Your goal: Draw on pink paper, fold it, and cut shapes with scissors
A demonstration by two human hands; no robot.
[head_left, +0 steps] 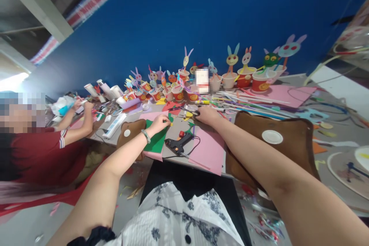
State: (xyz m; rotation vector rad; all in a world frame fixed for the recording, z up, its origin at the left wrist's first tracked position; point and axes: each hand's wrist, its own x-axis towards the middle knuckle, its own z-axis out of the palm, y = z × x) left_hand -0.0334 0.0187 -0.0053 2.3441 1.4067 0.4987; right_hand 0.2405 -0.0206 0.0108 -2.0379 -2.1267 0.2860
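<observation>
Apparently left hand (160,122) pinches flat green paper (155,140) edge.

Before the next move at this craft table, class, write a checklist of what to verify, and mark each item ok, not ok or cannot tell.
1. Left hand rests on the green paper: ok.
2. Right hand has a firm hold on something: cannot tell; it lies on the clutter by the straws.
3. Glue gun lies apart from both hands: ok.
4. Glue gun is off and cool: cannot tell.
5. Pink paper lies fully on the table: not ok; its corner overhangs the edge.
6. The neighbour's hands are apart from this spot: ok.
</observation>
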